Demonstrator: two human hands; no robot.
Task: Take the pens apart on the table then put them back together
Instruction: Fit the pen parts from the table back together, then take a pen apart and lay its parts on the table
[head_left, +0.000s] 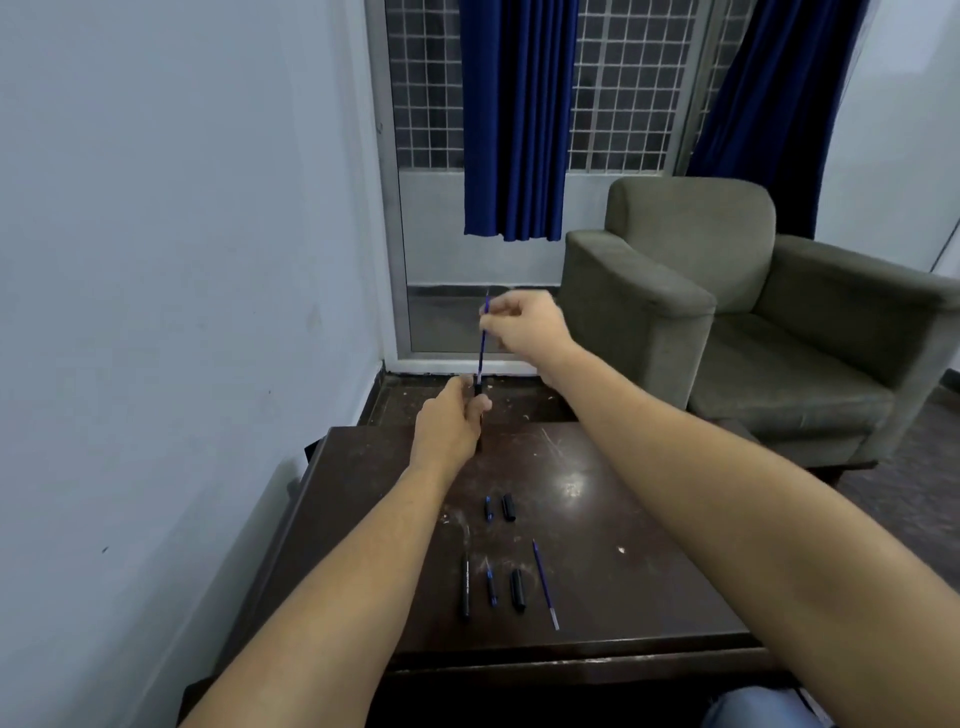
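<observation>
Left hand (451, 422) grips black barrel (478, 391) (lettering unreadable); right hand (525, 323) pinches blue refill (483, 343).

pen barrel (478, 410): mostly hidden inside the left hand (451, 427); only short black ends show
refill (483, 338): middle covered by right hand (527, 325) fingers
small parts (489, 508) at worktop (649, 545) centre: too small to identify
armchair (753, 322), 3 o'clock: cut off by edge
knee (753, 709), 5 o'clock: cropped

Your right hand (524, 325) is pinching a blue refill (483, 343) above the black barrel (478, 395) your left hand (449, 426) is gripping, over the desk's (649, 545) far edge.
</observation>
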